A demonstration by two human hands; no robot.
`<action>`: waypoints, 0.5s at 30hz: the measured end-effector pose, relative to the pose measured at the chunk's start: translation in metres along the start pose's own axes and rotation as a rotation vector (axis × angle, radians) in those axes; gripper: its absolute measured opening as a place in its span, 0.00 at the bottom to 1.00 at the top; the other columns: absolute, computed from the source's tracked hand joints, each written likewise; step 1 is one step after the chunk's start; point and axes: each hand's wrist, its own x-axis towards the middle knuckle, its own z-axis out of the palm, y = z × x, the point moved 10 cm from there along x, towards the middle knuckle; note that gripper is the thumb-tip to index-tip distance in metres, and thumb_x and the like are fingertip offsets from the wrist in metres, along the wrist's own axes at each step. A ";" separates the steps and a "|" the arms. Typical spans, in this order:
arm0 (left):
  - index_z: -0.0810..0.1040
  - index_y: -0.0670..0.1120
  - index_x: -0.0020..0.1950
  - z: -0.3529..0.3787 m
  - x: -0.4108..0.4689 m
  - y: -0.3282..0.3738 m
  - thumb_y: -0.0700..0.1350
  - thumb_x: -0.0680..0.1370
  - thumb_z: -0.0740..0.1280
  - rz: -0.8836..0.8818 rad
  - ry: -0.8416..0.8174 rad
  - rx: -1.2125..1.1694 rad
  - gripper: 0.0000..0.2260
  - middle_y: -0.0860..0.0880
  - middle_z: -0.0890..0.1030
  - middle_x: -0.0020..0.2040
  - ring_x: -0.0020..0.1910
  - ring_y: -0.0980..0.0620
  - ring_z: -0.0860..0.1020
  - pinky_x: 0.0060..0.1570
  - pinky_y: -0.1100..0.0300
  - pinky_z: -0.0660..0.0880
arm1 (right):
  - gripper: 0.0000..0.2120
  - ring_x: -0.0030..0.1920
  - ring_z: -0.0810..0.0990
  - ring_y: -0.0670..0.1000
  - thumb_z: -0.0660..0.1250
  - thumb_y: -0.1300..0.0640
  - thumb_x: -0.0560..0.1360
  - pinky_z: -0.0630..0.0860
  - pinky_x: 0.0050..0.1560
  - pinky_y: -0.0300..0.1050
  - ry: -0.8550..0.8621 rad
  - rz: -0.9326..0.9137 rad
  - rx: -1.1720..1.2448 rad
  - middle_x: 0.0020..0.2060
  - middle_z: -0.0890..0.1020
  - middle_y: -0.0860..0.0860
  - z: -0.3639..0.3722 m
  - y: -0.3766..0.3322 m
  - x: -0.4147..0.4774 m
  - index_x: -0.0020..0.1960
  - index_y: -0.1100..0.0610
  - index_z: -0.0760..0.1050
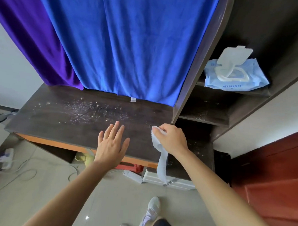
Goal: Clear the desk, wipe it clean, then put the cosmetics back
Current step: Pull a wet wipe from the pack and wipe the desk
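Now we are pinching the wipe (pixel 162 165) in our right grip (pixel 171 141) at the worktop's (pixel 55 124) four o'clock, probably aiming for the crumbs (pixel 84 112) at eleven; our left grip (pixel 111 145) is lying spread at six, likely for balance.

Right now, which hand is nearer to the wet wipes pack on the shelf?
Right. The right hand, gripping a wipe, is at the right end of the desk, below the wet wipes pack. The left hand is over the desk's middle, farther left.
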 end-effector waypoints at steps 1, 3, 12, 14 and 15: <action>0.61 0.47 0.79 0.005 0.003 -0.003 0.57 0.84 0.54 -0.004 -0.021 0.010 0.26 0.48 0.56 0.81 0.80 0.45 0.53 0.76 0.41 0.51 | 0.20 0.34 0.76 0.46 0.60 0.37 0.75 0.68 0.33 0.43 -0.009 0.018 0.034 0.29 0.77 0.44 0.006 0.002 0.005 0.32 0.49 0.72; 0.59 0.47 0.80 0.014 0.008 -0.011 0.57 0.83 0.54 -0.023 -0.056 0.039 0.27 0.48 0.56 0.81 0.80 0.45 0.53 0.76 0.40 0.50 | 0.24 0.27 0.69 0.46 0.62 0.39 0.74 0.64 0.30 0.45 -0.032 0.043 0.119 0.23 0.68 0.46 0.018 0.004 0.016 0.28 0.54 0.65; 0.60 0.46 0.79 0.042 0.048 -0.038 0.56 0.83 0.55 -0.053 -0.131 0.116 0.27 0.46 0.57 0.81 0.79 0.44 0.54 0.75 0.39 0.52 | 0.14 0.41 0.82 0.47 0.71 0.44 0.72 0.75 0.45 0.43 -0.156 0.525 0.904 0.38 0.84 0.46 0.073 0.057 0.051 0.36 0.54 0.81; 0.61 0.46 0.79 0.061 0.060 -0.041 0.57 0.83 0.54 -0.020 -0.165 0.104 0.27 0.46 0.58 0.80 0.80 0.44 0.54 0.76 0.39 0.51 | 0.12 0.47 0.80 0.51 0.70 0.43 0.74 0.73 0.46 0.46 -0.081 0.629 0.799 0.44 0.83 0.49 0.084 0.094 0.056 0.42 0.52 0.80; 0.60 0.46 0.79 0.073 0.066 -0.042 0.57 0.83 0.53 0.004 -0.191 0.106 0.27 0.46 0.58 0.81 0.80 0.44 0.54 0.76 0.39 0.51 | 0.10 0.48 0.79 0.52 0.68 0.45 0.76 0.72 0.45 0.45 -0.036 0.634 0.664 0.45 0.82 0.50 0.087 0.112 0.058 0.44 0.52 0.80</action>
